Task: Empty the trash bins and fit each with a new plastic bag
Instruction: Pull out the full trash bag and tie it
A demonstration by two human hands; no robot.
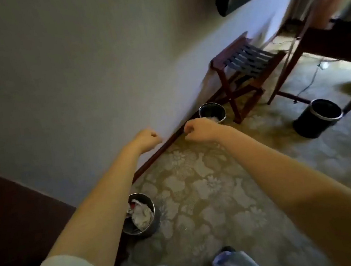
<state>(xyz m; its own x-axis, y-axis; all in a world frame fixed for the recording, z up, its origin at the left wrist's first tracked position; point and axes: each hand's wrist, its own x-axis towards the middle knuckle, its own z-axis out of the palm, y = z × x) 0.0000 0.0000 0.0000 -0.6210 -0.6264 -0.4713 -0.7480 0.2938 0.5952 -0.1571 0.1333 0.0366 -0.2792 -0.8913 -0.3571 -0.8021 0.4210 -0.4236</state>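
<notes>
Left hand (148, 137) and right hand (201, 130) are curled into empty fists (no bag in sight); tipping the stuffed near bin (156, 224) could scatter tissues (141, 216).

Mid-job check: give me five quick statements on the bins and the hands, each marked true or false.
1. The near silver bin holds crumpled white trash. True.
2. The left hand grips a new bag. False: its fingers are curled and it holds nothing.
3. The black bin lies tipped on its side. False: it stands upright on the carpet.
4. The far silver bin stands by the wall, next to the folding stand. True.
5. The right hand carries trash. False: it is curled and empty.
</notes>
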